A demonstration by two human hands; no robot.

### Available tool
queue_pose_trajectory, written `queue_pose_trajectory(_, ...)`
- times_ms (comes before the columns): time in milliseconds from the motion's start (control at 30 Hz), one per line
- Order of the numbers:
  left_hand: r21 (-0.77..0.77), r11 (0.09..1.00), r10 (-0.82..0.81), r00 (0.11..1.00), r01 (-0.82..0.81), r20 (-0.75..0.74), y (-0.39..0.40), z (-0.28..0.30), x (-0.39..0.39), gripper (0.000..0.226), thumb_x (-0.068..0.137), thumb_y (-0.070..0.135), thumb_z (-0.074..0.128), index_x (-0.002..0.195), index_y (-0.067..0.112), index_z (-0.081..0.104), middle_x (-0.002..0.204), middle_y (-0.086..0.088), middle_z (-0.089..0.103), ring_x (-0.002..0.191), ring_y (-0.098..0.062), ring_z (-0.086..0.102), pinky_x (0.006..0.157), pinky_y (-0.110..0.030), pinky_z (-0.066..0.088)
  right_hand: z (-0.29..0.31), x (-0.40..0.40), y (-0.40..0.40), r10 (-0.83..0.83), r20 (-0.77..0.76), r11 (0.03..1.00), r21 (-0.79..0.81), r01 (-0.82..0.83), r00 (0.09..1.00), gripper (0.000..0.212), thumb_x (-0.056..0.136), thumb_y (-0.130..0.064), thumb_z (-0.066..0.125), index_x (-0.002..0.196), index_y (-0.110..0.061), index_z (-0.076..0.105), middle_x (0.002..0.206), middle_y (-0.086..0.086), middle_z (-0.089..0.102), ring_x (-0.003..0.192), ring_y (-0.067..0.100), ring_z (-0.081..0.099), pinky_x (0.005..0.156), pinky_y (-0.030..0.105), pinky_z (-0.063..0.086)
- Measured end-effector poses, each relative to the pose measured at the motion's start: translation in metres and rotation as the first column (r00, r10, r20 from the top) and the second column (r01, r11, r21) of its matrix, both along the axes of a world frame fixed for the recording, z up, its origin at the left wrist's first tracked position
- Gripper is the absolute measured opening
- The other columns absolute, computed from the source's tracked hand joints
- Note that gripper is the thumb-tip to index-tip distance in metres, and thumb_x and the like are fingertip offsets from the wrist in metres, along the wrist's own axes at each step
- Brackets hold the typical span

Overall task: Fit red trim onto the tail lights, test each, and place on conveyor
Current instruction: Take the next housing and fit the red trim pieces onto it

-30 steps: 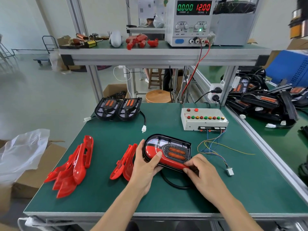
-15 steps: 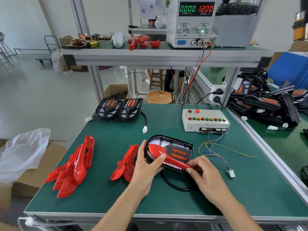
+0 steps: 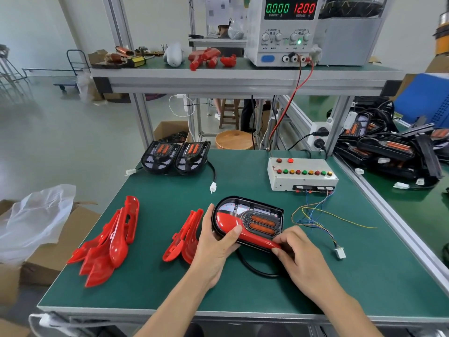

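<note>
Head view shows your left hand wrapped around the rounded end of the tail light, thumb pressing down on the wide part of the red trim, while your right hand pinches the narrow tip of that trim against the light's near corner with curled fingers. The light lies flat on the green bench, near its front edge, with its black cable looping out underneath toward you. The trim looks laid along the near rim but probably not fully seated, so work from the wide end toward the tip, pressing along the edge in turn rather than forcing one spot. Brace the housing with your left palm so it does not slide. Check that the trim sits level with the rim all round before you reach for the test box. Leave the spare trims just beside your left hand alone for now.
</note>
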State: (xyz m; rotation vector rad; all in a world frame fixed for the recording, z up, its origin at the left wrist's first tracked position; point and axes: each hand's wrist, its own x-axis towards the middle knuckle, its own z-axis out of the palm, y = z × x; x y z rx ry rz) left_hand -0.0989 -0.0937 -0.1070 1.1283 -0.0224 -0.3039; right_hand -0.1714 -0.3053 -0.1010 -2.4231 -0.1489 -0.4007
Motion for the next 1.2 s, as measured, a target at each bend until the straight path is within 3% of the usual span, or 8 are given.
queue_pose_trajectory(200,-0.017,1.000,0.016,1.000,-0.016,0.006,0.000,-0.003,0.001,0.086,0.074,0.030,0.091,0.141,0.050,0.040,0.131,0.006,0.069,0.124,-0.018,0.065,0.090,-0.037,0.059,0.004,-0.001,-0.002,0.016,0.020,1.000,-0.016,-0.016,1.000,0.016,0.092,-0.023,0.072,0.096,-0.033,0.060,0.101,-0.022,0.050,0.089,0.002,0.056,0.077,0.011,0.041)
queue_pose_trajectory(367,0.005,0.999,0.042,0.999,-0.042,0.006,-0.003,0.000,0.000,0.098,0.064,0.041,0.094,0.145,0.047,0.038,0.127,0.011,0.070,0.121,-0.016,0.066,0.094,-0.041,0.059,0.010,-0.001,0.000,0.041,0.028,0.999,-0.015,-0.040,0.999,0.012,0.091,-0.019,0.074,0.095,-0.028,0.069,0.096,-0.020,0.052,0.085,0.003,0.057,0.074,0.013,0.042)
queue_pose_trajectory(500,0.005,0.997,0.081,0.997,-0.081,0.014,-0.005,0.002,0.001,0.094,0.061,0.035,0.093,0.141,0.045,0.044,0.121,0.009,0.073,0.118,-0.018,0.068,0.088,-0.039,0.061,0.010,-0.001,0.002,-0.069,-0.025,0.977,0.201,0.072,0.997,0.017,0.083,-0.013,0.082,0.086,-0.028,0.076,0.089,-0.014,0.060,0.081,0.005,0.061,0.070,0.007,0.040)
queue_pose_trajectory(700,0.002,0.999,0.037,0.999,-0.037,0.012,-0.007,0.011,0.001,0.097,0.066,0.024,0.089,0.148,0.038,0.040,0.121,0.001,0.073,0.116,-0.021,0.069,0.097,-0.046,0.057,0.006,-0.004,0.008,-0.140,-0.085,0.915,0.371,0.162,0.986,0.021,0.081,-0.008,0.082,0.081,-0.028,0.077,0.085,-0.012,0.059,0.075,0.009,0.062,0.067,0.008,0.042)
queue_pose_trajectory(867,0.016,0.999,0.046,0.999,-0.045,-0.023,-0.008,0.013,0.001,0.079,0.088,0.013,0.076,0.150,0.039,0.035,0.128,0.000,0.069,0.117,-0.024,0.068,0.094,-0.048,0.058,0.006,-0.003,0.012,-0.178,-0.165,0.848,0.474,0.236,0.970,0.019,0.081,-0.007,0.082,0.083,-0.026,0.079,0.102,-0.003,0.061,0.075,0.005,0.068,0.070,0.007,0.045)
queue_pose_trajectory(967,-0.012,0.998,0.067,0.997,-0.067,-0.047,-0.008,0.012,-0.002,0.070,0.094,0.007,0.070,0.147,0.038,0.038,0.132,-0.004,0.066,0.117,-0.024,0.068,0.090,-0.048,0.060,0.007,-0.004,0.017,-0.231,-0.167,0.835,0.472,0.283,0.959,0.013,0.084,-0.013,0.080,0.085,-0.026,0.081,0.111,-0.010,0.061,0.078,0.000,0.069,0.073,0.004,0.044)
queue_pose_trajectory(1100,-0.066,0.996,0.054,0.998,-0.057,-0.036,-0.008,0.014,-0.005,0.060,0.094,0.008,0.068,0.145,0.029,0.044,0.134,-0.011,0.066,0.123,-0.033,0.064,0.093,-0.051,0.059,0.007,-0.003,0.027,-0.332,-0.163,0.713,0.602,0.360,0.929,0.013,0.085,-0.017,0.079,0.088,-0.029,0.073,0.103,-0.006,0.070,0.084,0.006,0.070,0.080,0.015,0.051)
queue_pose_trajectory(1200,-0.119,0.991,0.061,0.998,-0.063,-0.016,-0.007,0.018,-0.006,0.063,0.089,0.012,0.071,0.145,0.028,0.045,0.135,-0.011,0.065,0.123,-0.035,0.064,0.090,-0.048,0.059,0.009,0.002,0.036,-0.263,-0.305,0.447,0.803,0.395,0.916,0.022,0.091,-0.022,0.074,0.109,-0.028,0.064,0.107,0.000,0.073,0.096,0.024,0.073,0.079,0.033,0.058)
